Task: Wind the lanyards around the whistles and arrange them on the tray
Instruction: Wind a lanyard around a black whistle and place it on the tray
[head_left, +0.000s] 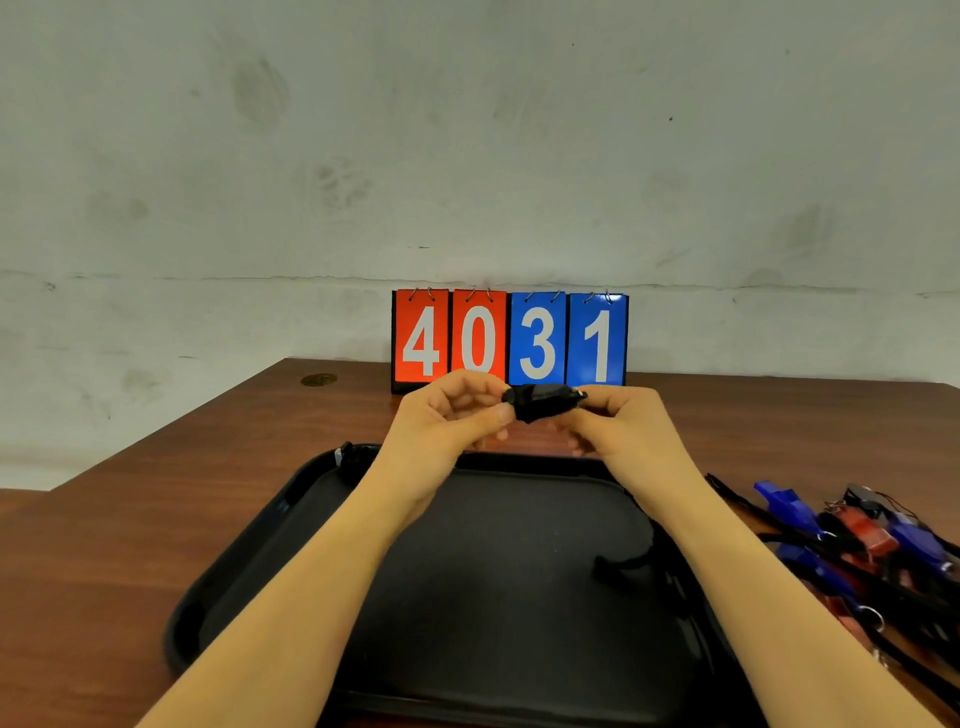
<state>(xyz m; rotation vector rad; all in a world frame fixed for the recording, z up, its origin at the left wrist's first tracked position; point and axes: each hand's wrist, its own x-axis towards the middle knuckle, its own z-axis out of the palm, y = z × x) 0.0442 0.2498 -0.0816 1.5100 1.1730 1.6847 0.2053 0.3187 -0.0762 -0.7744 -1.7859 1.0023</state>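
1. Both grips I see pinching one black whistle (540, 401) between them, raised above the far rim of the tray: my left hand (451, 415) curls thumb and fingers round its left end, my right hand (618, 423) pinches its right end. The whistle looks bundled in dark cord, though blur hides the detail.
2. Brown wood-grain surface (156, 519), smooth and matte, carries everything.
3. Black tray (249, 561), a rounded rectangle with a raised glossy rim and a dull flat floor, lies under my forearms.
4. Scoreboard (509, 340) of four hard flip cards on wire rings stands at the far edge: two red, two blue, reading 4031.
5. Pile of whistles (862, 551), blue and red glossy plastic tangled with black lanyards, sits on the surface right of the tray.
6. Small dark item (349, 457) rests at the tray's far left corner; I cannot tell what it is.
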